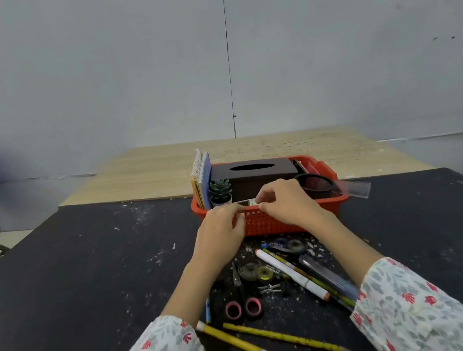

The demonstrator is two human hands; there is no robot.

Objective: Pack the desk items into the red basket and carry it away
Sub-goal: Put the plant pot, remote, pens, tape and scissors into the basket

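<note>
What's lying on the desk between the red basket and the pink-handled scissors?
In the head view, between the red basket and the scissors lie two tape dispensers, with the tip of a white marker just to the right.

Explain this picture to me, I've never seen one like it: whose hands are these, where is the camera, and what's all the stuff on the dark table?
There is no machine here. The camera sits on a person's head and looks forward and down, so the two arms in flowered sleeves are that person's own.

Both hands meet at the near rim of a red basket. The left hand and right hand together pinch a small white labelled item; what it is I cannot tell.

Already in the basket: a dark tissue box, notebooks standing on edge, a small potted succulent, a black round thing, and a clear ruler poking out over the right side.

Still on the dark table, nearer the person: scissors with pink handles, tape rolls, a white marker, yellow pencils and small clips.
</note>
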